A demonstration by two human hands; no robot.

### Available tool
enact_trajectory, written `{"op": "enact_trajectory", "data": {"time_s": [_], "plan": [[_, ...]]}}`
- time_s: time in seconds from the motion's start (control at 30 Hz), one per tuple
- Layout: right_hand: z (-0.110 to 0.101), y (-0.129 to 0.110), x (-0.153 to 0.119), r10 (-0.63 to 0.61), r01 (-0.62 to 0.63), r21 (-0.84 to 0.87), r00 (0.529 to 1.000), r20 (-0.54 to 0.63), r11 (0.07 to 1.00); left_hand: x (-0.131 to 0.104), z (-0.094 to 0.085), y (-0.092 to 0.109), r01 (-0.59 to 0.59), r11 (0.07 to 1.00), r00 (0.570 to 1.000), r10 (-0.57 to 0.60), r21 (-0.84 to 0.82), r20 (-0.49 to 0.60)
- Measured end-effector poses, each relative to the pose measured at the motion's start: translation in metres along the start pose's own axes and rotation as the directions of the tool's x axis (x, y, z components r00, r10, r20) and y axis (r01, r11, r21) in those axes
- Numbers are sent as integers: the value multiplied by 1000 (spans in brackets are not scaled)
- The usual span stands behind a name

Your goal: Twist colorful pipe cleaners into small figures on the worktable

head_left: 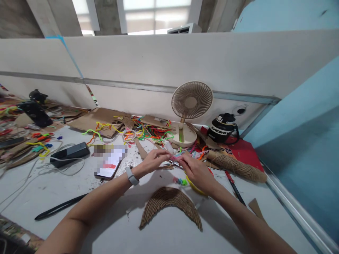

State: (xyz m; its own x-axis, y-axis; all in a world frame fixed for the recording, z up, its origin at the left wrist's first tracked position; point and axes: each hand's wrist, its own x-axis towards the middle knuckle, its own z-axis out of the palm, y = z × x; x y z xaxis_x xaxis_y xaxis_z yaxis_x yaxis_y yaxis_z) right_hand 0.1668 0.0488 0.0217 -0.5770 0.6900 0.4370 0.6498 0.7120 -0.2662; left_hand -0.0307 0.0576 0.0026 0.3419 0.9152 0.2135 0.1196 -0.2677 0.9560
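One pink strand (174, 158), slender, partly hidden

I see the left hand (158, 157) and right hand (197, 171) holding a small pink piece (175, 158) beyond a ridged brown crescent (169, 196).

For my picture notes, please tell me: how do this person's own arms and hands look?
The left hand and right hand have no gloves. The left arm wears a wide, light grey wristband; none shows on the right. No sleeves are visible.
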Motion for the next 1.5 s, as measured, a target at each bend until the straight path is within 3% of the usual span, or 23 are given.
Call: {"op": "enact_trajectory", "data": {"time_s": [0.1, 0.33, 0.73, 1.27, 1.4, 1.5], "plan": [[-4, 1, 1, -37, 37, -1, 999, 33, 999, 2, -6, 1, -1, 998, 1000, 2, 61, -23], [0, -1, -3, -51, 51, 5, 994, 99, 999, -1, 6, -8, 48, 998, 979, -40, -38, 199], [4, -4, -5, -69, 73, -27, 992, 102, 997, -7, 12, 3, 112, 980, 968, -70, -165, 243], [7, -14, -9, -96, 97, -78, 995, 23, 992, -4, 20, -7, 34, 974, 992, -6, -225, 124], [5, -18, -8, -39, 36, 44, 998, 53, 998, -5, 21, -4, 37, 957, 998, -20, -286, 62], [2, -18, -5, 33, -71, 256, 988, 149, 964, -6, 22, -3, 55, 907, 998, -32, -418, 63]]}}
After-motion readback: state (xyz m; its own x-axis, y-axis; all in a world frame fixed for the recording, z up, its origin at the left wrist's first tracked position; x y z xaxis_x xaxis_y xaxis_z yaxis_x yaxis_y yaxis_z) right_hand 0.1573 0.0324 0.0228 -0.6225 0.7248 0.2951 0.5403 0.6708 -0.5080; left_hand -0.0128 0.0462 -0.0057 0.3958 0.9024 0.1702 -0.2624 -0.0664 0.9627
